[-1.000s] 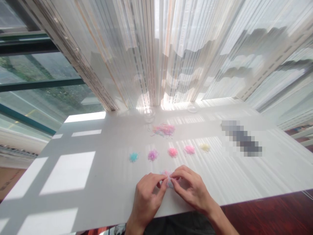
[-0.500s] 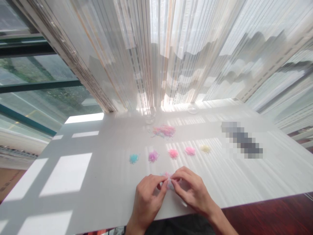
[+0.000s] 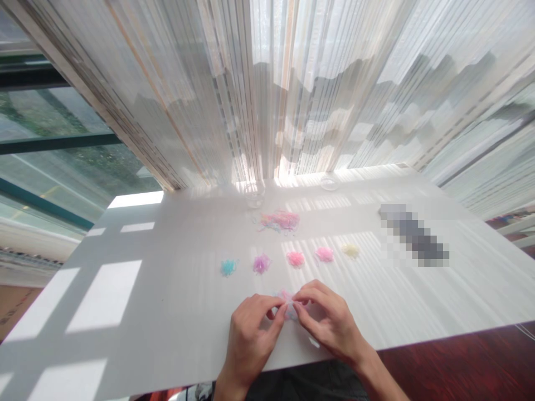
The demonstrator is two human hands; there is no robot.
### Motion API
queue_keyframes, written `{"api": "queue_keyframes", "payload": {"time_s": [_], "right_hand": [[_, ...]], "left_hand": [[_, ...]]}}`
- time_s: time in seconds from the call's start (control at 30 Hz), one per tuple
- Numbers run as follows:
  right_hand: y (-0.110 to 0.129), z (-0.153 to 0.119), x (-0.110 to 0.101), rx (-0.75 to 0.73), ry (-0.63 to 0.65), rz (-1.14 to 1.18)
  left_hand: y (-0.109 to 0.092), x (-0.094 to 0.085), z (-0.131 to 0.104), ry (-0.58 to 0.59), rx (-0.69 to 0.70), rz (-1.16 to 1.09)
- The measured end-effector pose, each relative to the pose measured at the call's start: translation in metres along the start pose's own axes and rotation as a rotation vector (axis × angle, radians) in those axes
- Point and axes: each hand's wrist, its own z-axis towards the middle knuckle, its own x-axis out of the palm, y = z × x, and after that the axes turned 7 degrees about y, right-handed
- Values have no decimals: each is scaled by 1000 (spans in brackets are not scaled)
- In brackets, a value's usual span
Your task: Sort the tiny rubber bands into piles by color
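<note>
Fingertips of the left hand and the right hand meet closely above a small loose pile of pink and pale-blue thin strands, which lies on the smooth white table near its front edge. In each hand, thumb and forefinger are brought together at the tips; whether they pinch a strand is too small to tell. Beyond the hands stand five rounded, tangled little heaps in a row: turquoise, purple, coral-pink, light pink and pale yellow. Behind them spreads a longer, multicoloured tangled heap, near a transparent round container.
</note>
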Motion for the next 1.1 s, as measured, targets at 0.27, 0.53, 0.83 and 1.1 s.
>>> {"api": "queue_keyframes", "payload": {"time_s": [0.27,0.53,0.83,1.1], "right_hand": [[0,0,0,3,1,-8],[1,0,1,-8,-4,-19],[0,-1,1,-8,-18,-32],[8,-1,-9,10,-140,-87]], "left_hand": [[2,2,-1,-17,-18,-2],[3,3,-3,-19,-16,0],[2,2,-2,-26,14,24],[0,0,-1,-58,-8,-26]]}}
